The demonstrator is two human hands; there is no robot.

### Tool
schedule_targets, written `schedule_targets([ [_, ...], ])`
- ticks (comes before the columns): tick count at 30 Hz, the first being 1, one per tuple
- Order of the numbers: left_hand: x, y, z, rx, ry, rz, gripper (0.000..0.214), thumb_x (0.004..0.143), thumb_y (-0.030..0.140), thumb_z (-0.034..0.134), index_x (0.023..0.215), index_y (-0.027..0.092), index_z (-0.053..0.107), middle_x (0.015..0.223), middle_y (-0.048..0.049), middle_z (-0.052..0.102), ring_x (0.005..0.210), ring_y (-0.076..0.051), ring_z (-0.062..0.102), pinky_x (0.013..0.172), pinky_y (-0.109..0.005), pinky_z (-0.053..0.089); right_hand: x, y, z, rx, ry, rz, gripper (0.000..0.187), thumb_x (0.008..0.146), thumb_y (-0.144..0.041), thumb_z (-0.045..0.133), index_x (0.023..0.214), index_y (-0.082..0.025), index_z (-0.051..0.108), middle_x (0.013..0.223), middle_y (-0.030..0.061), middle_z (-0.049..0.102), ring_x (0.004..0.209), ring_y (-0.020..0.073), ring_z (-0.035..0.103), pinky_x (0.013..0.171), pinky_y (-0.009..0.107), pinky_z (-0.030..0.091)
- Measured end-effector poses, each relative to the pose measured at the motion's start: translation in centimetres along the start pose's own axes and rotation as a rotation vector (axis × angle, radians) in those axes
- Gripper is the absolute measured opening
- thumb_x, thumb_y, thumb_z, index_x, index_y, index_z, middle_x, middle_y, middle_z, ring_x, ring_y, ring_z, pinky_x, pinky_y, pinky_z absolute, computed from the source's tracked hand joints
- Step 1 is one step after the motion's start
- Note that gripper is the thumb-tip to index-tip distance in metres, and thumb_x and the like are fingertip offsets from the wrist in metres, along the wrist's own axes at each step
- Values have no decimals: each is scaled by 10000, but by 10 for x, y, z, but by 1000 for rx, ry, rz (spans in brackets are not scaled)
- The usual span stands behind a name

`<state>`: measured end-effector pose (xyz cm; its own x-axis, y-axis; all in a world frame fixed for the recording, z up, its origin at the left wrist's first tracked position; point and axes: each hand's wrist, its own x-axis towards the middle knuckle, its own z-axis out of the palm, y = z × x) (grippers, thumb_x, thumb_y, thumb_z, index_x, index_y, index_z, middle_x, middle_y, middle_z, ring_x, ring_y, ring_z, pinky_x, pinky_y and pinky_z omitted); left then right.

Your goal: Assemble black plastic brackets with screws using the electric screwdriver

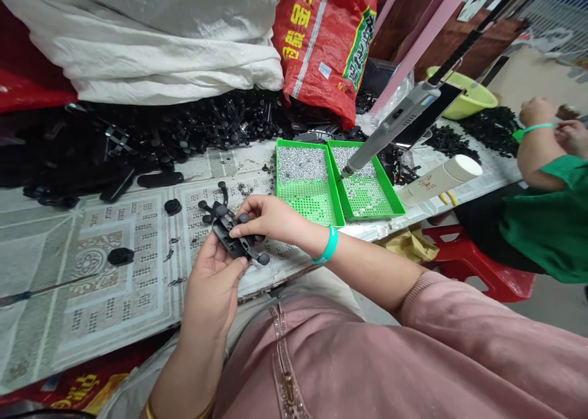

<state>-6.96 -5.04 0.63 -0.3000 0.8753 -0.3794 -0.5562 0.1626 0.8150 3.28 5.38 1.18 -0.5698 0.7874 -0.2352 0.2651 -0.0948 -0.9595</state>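
Note:
A black plastic part with several knob-ended arms (223, 228) is held up just above the table's near edge. My left hand (214, 275) grips its lower side, thumb along the near edge and fingers underneath. On the upper side, my right hand (266, 218) has its thumb and fingertips pressed against the part's open face; whether a small piece is pinched there is hidden. To the left lie a small black round piece (173, 207) and another black knob-like piece (120, 256), both on the patterned table cover (114, 302).
Two green trays (337, 198) of small silvery pieces stand right of my hands. An electric screwdriver (395, 125) hangs over them. Black parts (184, 122) are heaped at the back. A white bottle (441, 179) lies right; beyond it a co-worker's arm (535, 143) shows.

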Motion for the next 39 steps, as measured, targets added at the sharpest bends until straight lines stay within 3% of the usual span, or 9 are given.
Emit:
schedule_targets([
  [10,-1,2,-5,-81,-33,-109,442,705,148,673,1132,256,640,1320,-66,554,1219,-237,484,813,-284,524,-3,-9,-7,-170,-64,48,179,709,-253,698,815,-131,620,666,-44,514,602,70,436,566,210,325],
  [15,0,1,-6,-52,-25,-106,468,691,163,701,1142,274,640,1304,-58,566,1192,-225,506,781,-249,524,-4,-9,-7,-17,-113,122,81,748,-154,631,817,-122,604,652,-44,537,524,43,422,507,188,333],
  [23,0,3,-7,-126,-65,-186,429,721,75,649,1125,220,651,1272,-74,580,986,-165,599,722,-234,541,-1,0,1,196,-48,154,188,679,-82,694,746,-146,531,594,-61,549,495,43,496,474,160,404],
  [26,0,3,-7,-141,-52,-178,402,733,75,639,1110,211,659,1252,-78,592,982,-157,595,730,-233,538,-1,-2,2,174,-36,177,192,673,-74,698,725,-143,527,596,-62,549,504,43,498,472,157,397],
  [34,-3,-2,-6,-37,-18,-66,457,671,159,743,1115,217,654,1193,-64,619,864,-121,601,667,-192,522,-2,0,6,35,10,52,308,608,-146,769,815,-145,542,686,-66,544,579,35,491,524,146,404],
  [36,-3,-3,-6,-6,-16,-18,533,651,172,760,1163,233,626,1184,-64,622,878,-132,609,655,-189,519,-3,1,8,109,-28,62,320,622,-141,761,859,-148,545,709,-61,557,593,36,508,535,143,417],
  [39,-4,-6,-5,22,4,18,669,640,187,765,1266,267,542,1184,-78,622,903,-173,630,631,-210,527,-5,2,10,237,-148,129,159,718,-146,679,812,-141,551,661,-50,570,541,37,504,493,141,405],
])
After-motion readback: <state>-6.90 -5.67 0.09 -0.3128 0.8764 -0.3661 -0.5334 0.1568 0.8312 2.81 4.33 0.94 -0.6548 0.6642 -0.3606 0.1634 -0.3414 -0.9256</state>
